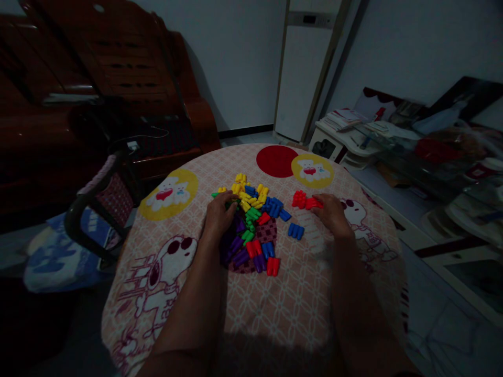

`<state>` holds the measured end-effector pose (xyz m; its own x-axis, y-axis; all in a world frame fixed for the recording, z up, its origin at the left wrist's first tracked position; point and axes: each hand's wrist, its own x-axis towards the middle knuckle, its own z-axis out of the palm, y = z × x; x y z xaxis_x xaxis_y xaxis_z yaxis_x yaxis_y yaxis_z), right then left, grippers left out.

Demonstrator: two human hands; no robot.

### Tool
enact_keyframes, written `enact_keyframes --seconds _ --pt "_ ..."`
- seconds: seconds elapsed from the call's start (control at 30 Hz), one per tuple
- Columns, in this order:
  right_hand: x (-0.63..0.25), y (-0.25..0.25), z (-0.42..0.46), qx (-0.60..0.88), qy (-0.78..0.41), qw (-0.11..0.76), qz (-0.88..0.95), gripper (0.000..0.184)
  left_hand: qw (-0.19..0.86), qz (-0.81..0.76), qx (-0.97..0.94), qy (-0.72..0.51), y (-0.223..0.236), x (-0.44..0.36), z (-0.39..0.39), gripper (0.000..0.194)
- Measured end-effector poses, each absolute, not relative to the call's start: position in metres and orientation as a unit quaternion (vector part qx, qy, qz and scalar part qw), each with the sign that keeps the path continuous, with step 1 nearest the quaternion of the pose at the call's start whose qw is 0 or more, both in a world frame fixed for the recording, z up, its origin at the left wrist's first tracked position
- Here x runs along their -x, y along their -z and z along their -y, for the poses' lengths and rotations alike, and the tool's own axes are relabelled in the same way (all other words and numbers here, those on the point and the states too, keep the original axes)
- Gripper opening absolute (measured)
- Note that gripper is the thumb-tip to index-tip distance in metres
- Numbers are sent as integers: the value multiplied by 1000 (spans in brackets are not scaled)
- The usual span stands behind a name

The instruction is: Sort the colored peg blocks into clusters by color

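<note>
Front of table (271, 319): a red block (273, 266) by a purple block (259, 263) | middle: blue block (296, 231) sits by itself | left hand (222, 209): fingers curled at the pile's left side, can't tell if pinching anything | right hand (328, 209): pinching red toy piece (313, 203) | back: yellow blocks (241, 178)

Head-worn view, looking forward and down, close above a cloth-covered table (275, 306)

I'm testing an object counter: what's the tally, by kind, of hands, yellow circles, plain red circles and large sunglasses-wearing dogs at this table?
Hands: 2 (left hand, right hand)
Yellow circles: 2
Plain red circle: 1
Large dogs: 2
Total: 7
</note>
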<state>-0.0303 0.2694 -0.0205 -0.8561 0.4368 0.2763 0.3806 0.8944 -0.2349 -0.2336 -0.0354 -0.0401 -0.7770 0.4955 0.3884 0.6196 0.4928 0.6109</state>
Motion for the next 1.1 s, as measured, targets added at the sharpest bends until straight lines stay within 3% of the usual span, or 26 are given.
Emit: enact_keyframes --seconds 0.77,0.93,1.1 --pt "40 20 -255 201 -173 241 934 43 79 856 325 394 40 233 35 31" --pt "25 13 -276 255 -155 280 912 42 73 859 324 390 39 233 35 32" --pt "12 18 -288 289 -74 204 932 33 74 858 322 394 39 233 35 32"
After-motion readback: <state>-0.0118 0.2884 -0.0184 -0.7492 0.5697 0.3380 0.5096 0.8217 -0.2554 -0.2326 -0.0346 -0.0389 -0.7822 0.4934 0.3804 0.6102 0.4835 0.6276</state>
